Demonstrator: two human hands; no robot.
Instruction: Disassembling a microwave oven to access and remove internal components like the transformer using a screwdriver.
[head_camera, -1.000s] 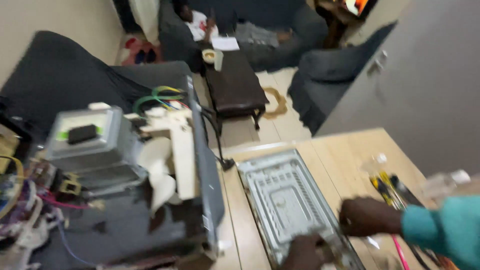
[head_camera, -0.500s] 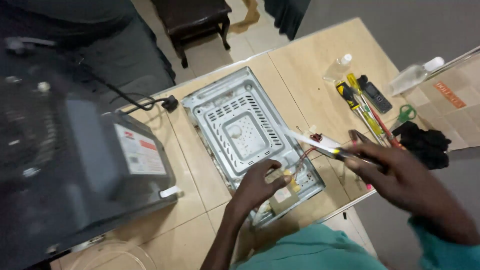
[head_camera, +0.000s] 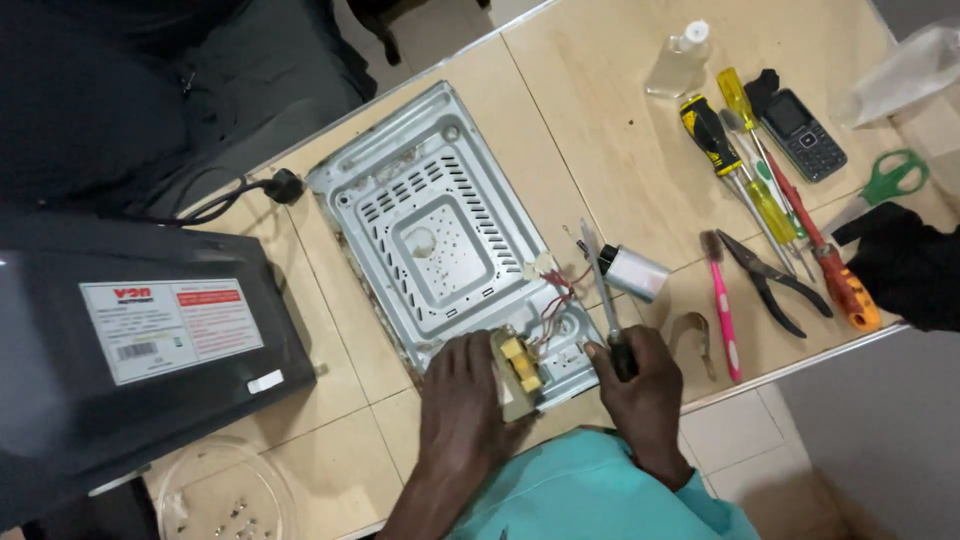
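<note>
A grey perforated metal base plate (head_camera: 440, 225) lies on the wooden table. At its near corner sits a transformer (head_camera: 517, 368) with yellow blocks and red wires running to a silver cylindrical capacitor (head_camera: 634, 272). My left hand (head_camera: 462, 405) rests on the plate and presses against the transformer's left side. My right hand (head_camera: 640, 385) grips the black handle of a screwdriver (head_camera: 603, 295), whose shaft points away from me, past the red wires toward the capacitor.
A black appliance casing (head_camera: 140, 340) with a label stands at the left, its power plug (head_camera: 283, 187) beside the plate. Right of the plate lie several screwdrivers (head_camera: 745, 160), pliers (head_camera: 775, 280), a pink toothbrush (head_camera: 722, 305), a phone (head_camera: 800, 130), green scissors (head_camera: 890, 180), a clear bottle (head_camera: 680, 60), a glass turntable (head_camera: 235, 490).
The view tilted from the room down onto the table. My left hand settled on the transformer. My right hand pulled in close with the screwdriver, now held more upright near the plate's corner.
</note>
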